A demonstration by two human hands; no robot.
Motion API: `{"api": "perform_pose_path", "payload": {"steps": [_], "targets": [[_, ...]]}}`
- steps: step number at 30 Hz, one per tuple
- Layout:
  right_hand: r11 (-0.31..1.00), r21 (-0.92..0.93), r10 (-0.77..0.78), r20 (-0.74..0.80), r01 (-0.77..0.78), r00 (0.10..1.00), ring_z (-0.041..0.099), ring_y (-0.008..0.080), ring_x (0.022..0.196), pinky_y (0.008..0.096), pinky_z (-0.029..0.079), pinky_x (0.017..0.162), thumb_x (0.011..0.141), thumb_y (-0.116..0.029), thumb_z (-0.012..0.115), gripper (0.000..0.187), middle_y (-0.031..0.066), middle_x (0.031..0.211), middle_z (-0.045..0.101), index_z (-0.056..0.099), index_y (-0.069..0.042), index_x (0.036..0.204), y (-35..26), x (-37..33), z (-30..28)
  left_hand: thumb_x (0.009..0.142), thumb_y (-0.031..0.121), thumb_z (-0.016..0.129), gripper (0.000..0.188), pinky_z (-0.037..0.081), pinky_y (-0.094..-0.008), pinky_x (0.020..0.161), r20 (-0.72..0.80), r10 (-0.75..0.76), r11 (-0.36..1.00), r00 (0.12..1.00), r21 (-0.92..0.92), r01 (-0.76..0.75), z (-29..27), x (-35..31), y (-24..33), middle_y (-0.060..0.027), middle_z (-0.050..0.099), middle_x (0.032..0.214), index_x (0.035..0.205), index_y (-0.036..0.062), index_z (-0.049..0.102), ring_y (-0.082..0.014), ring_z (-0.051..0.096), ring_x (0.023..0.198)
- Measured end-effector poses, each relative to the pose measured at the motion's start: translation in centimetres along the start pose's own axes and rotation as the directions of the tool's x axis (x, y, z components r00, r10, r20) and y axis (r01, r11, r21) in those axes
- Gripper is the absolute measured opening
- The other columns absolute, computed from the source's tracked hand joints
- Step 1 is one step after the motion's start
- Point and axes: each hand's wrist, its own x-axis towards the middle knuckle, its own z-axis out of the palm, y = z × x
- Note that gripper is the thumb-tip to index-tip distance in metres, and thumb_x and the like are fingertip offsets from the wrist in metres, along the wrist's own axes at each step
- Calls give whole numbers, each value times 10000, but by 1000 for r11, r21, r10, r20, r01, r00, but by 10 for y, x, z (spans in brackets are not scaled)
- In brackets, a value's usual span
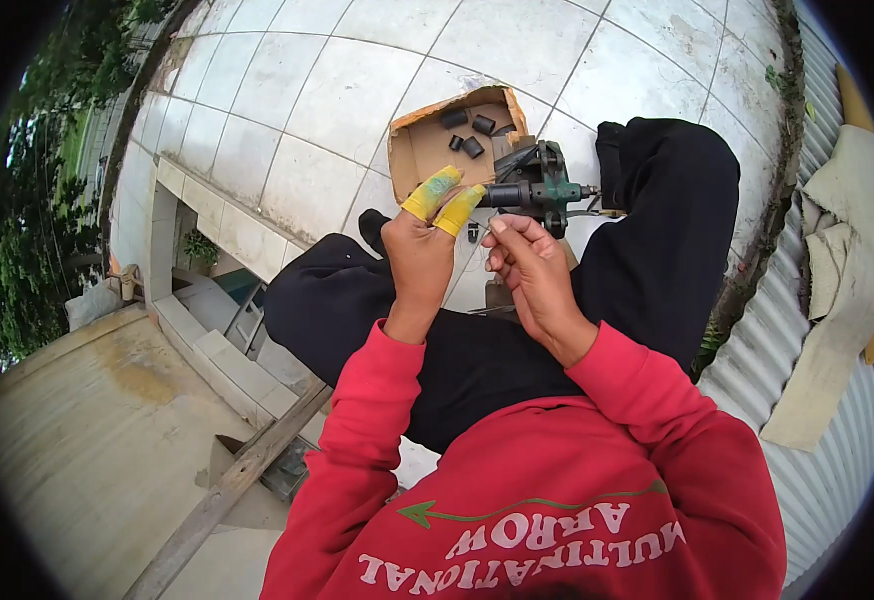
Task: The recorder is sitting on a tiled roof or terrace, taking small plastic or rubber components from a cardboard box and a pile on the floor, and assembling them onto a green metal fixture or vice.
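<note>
The black cylinder (506, 194) sits just right of the upper centre of the frame, lying horizontally at the left side of a dark green machine body (555, 190). A metal shaft (585, 191) projects from the opposite side of this body. The left hand (419, 262) extends two fingers with yellow wraps (459, 210), side by side and slightly parted, to the left end of the cylinder; whether they grip it cannot be told. The right hand (547, 285) is below the machine body, its thumb and forefinger pinching a slender grey piece (489, 225) too small to identify; the remaining fingers are curled. An open cardboard box (410, 160) stands to the upper left of the machine body and contains several short black cylindrical pieces (472, 147). Dark trousers (672, 200) flank the work area, and a red sweatshirt (547, 470) fills the lower centre. Pale floor tiles (357, 90) cover the upper frame. Corrugated sheeting (772, 300) runs along the right edge, with beige material (837, 360) lying on it. A wooden plank (227, 490) crosses the lower left diagonally; green foliage (37, 170) occupies the upper left.
</note>
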Motion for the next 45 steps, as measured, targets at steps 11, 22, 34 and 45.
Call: {"api": "perform_pose_path", "payload": {"steps": [11, 22, 34, 45], "targets": [[988, -6, 153, 0, -153, 988, 405, 7, 591, 193, 310, 529, 1010, -176, 738, 161, -38, 779, 556, 658, -60, 1090, 0, -3, -5, 936, 0, 782, 314, 576, -282, 919, -98, 26, 996, 995, 87, -17, -11, -12, 9, -143, 786, 1116, 1219, -119, 715, -143, 724, 1019], [994, -109, 30, 54, -24, 998, 476, 35, 638, 206, 363, 570, 1009, -154, 736, 162, 15, 848, 645, 658, -37, 1089, 11, -5, -2, 946, -34, 749, 324, 567, -281, 937, 45, 45, 997, 998, 63, -48, 8, -3, 6, -119, 777, 1146, 1257, -104, 694, -131, 711, 1030], [972, -235, 6, 19, -1, 1000, 500, 27, 649, 203, 379, 581, 1028, -165, 708, 177, -2, 847, 666, 678, -44, 1154, 4, -2, -7, 921, -54, 768, 392, 570, -286, 957, -16, -67, 996, 998, -66, 65, 1, -8, 6, -155, 766, 1133, 1285, -120, 639, -168, 726, 1048], [952, -259, -158, 53, 166, 986, 663, 86, 749, 254, 569, 730, 1038, -151, 698, 211, 55, 959, 738, 712, 17, 1164, 4, 7, 8, 931, -32, 774, 391, 561, -281, 964, -42, -127, 983, 991, -137, 121, -10, -20, -3, -124, 756, 1209, 1302, -74, 659, -151, 724, 1072]]}}
